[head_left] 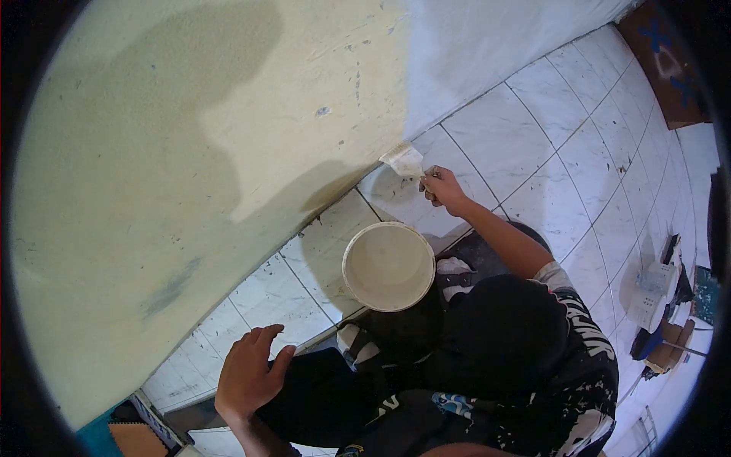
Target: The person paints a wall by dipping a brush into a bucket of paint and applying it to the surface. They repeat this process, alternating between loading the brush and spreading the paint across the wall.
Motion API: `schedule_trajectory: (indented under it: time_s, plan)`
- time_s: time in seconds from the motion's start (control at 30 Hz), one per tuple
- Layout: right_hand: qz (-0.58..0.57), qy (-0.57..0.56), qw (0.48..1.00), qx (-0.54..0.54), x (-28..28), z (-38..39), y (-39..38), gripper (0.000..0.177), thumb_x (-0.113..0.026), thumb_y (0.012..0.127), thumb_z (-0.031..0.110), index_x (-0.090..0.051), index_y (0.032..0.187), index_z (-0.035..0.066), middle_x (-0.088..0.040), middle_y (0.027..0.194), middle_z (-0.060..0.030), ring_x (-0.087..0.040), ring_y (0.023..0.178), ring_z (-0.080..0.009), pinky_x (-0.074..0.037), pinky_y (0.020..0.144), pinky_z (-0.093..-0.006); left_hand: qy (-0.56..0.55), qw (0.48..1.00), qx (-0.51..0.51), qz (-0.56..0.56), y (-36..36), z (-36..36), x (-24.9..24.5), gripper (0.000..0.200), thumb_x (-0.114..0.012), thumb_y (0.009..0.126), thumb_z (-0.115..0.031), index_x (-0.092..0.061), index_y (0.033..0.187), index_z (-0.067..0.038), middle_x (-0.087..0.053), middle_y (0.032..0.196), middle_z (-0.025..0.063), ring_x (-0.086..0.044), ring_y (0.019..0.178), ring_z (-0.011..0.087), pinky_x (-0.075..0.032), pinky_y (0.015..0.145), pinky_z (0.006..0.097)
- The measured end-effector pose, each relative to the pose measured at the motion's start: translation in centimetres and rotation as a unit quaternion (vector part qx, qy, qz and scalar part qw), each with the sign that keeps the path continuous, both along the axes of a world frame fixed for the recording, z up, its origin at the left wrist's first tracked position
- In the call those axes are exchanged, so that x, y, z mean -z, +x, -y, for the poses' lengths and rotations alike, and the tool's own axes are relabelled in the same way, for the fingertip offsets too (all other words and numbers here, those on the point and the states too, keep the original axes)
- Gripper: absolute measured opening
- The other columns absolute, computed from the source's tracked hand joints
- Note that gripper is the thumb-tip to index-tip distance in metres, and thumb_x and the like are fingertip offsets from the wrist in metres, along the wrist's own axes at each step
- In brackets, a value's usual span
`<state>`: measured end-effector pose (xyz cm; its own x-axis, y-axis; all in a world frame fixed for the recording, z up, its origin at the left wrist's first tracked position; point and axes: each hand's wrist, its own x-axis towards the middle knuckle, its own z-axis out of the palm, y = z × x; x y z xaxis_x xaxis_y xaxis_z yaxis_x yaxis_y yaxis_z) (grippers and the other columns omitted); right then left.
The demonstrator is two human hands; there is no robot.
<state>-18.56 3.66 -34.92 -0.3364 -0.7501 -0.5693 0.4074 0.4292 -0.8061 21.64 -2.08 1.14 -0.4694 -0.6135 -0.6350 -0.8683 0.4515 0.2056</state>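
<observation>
My right hand (444, 190) is closed round the handle of a wide paintbrush (406, 161). The brush's pale bristles meet the bottom of the wall, where it joins the floor. Below and to the left of that hand, a round whitish bucket (348, 266) stands on the tiles in front of my feet, with pale liquid inside. Beside my dark-clothed knee, my left hand (251, 369) is held in the air with its fingers apart and nothing in it.
The wall is yellowish (304, 99) on the left and white (472, 46) on the right. White marbled tiles (560, 114) cover the floor. A brown box (662, 68) sits at the upper right. A white power strip (651, 297) and other items lie at the right.
</observation>
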Motion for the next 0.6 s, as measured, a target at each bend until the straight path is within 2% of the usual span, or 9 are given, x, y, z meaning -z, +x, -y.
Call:
schedule_trajectory:
  time_s: [0.1, 0.2, 0.27, 0.3, 0.37, 0.5, 0.6]
  plan:
    - [0.036, -0.018, 0.999, -0.009, -1.1, -1.7, 0.5, 0.016, -0.058, 0.095, 0.018, -0.052, 0.095, 0.003, -0.059, 0.076, -0.0073, -0.048, 0.054, -0.0106, -0.032, 0.040, -0.0277, 0.001, 1.000, -0.007, 0.002, 0.0, -0.1, -0.2, 0.037, -0.063, 0.096, -0.027, -0.062, 0.125, -0.004, -0.067, 0.116, 0.0178, -0.063, 0.107, 0.0344, -0.048, 0.094, 0.0419]
    - [0.002, 0.005, 1.000, -0.020, -0.4, -3.0, 0.8, 0.017, -0.059, 0.095, 0.018, -0.052, 0.094, 0.003, -0.058, 0.075, -0.0066, -0.048, 0.056, -0.0124, -0.038, 0.045, -0.0310, 0.005, 1.000, -0.016, -0.005, 0.1, -0.1, -0.2, 0.037, -0.063, 0.096, -0.027, -0.062, 0.123, -0.002, -0.067, 0.114, 0.0193, -0.063, 0.106, 0.0359, -0.048, 0.094, 0.0424]
    - [-0.218, -0.057, 0.974, -0.024, 2.7, -3.8, 0.8, 0.022, -0.062, 0.093, 0.019, -0.054, 0.100, -0.001, -0.062, 0.078, -0.0115, -0.056, 0.061, -0.0219, -0.047, 0.056, -0.0375, 0.008, 1.000, -0.024, -0.013, 0.2, -0.1, -0.1, 0.039, -0.062, 0.096, -0.029, -0.062, 0.122, -0.001, -0.067, 0.112, 0.0209, -0.063, 0.106, 0.0375, -0.047, 0.093, 0.0430]
    - [-0.218, -0.057, 0.974, -0.024, 2.1, -3.9, 1.0, 0.022, -0.062, 0.093, 0.019, -0.054, 0.100, -0.001, -0.062, 0.078, -0.0115, -0.056, 0.061, -0.0219, -0.047, 0.056, -0.0375, 0.000, 1.000, -0.014, -0.014, 0.3, -0.2, 0.0, 0.039, -0.062, 0.096, -0.029, -0.062, 0.122, -0.001, -0.067, 0.112, 0.0208, -0.063, 0.106, 0.0375, -0.047, 0.093, 0.0431]
    - [-0.408, -0.001, 0.913, -0.014, 0.1, -3.9, 1.4, 0.030, -0.064, 0.090, 0.019, -0.057, 0.108, -0.004, -0.067, 0.084, -0.0189, -0.064, 0.072, -0.0335, -0.051, 0.070, -0.0418, -0.008, 1.000, -0.006, -0.015, 0.4, -0.2, -0.1, 0.039, -0.062, 0.095, -0.029, -0.062, 0.122, -0.001, -0.067, 0.111, 0.0208, -0.063, 0.105, 0.0375, -0.047, 0.092, 0.0432]
    - [-0.435, 0.000, 0.900, 0.007, 0.1, -3.3, 1.4, 0.033, -0.067, 0.087, 0.019, -0.062, 0.110, -0.004, -0.069, 0.090, -0.0242, -0.068, 0.084, -0.0395, -0.053, 0.076, -0.0441, -0.005, 1.000, -0.010, -0.018, 0.4, -0.3, 0.0, 0.038, -0.063, 0.095, -0.028, -0.062, 0.121, -0.001, -0.067, 0.111, 0.0207, -0.063, 0.104, 0.0377, -0.047, 0.091, 0.0438]
    - [-0.372, 0.049, 0.926, -0.037, 0.6, -2.3, 1.0, 0.030, -0.068, 0.085, 0.019, -0.064, 0.104, -0.005, -0.070, 0.093, -0.0250, -0.069, 0.089, -0.0397, -0.054, 0.080, -0.0440, -0.008, 1.000, -0.010, -0.018, 0.4, -0.3, -0.1, 0.038, -0.063, 0.095, -0.028, -0.062, 0.121, -0.001, -0.067, 0.110, 0.0206, -0.063, 0.104, 0.0378, -0.047, 0.091, 0.0440]
